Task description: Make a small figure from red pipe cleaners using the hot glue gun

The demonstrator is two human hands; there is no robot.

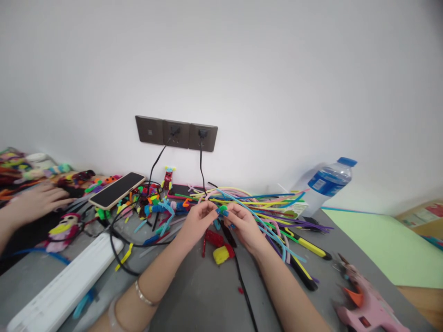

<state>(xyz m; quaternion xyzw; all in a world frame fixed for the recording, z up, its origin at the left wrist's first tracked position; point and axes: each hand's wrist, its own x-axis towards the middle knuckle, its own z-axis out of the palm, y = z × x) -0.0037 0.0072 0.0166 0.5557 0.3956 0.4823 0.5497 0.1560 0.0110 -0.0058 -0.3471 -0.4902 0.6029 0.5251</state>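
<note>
My left hand [196, 222] and my right hand [244, 225] meet over the grey table [200, 295]. Both pinch a small green and blue pipe-cleaner piece [222, 210] between their fingertips. A long light-blue pipe cleaner [273, 240] trails from the piece past my right hand. Below the hands lie a red coiled piece [214, 238] and a yellow and red coiled piece [223, 254]. A bracelet circles my left wrist.
A heap of coloured pipe cleaners [270, 207] lies behind my right hand. A phone [116, 190], black cables [119, 249], a white case [65, 286], a water bottle [325, 184], cutters [308, 246], a pink glue gun [367, 304]. Another person's hand [38, 200] rests at left.
</note>
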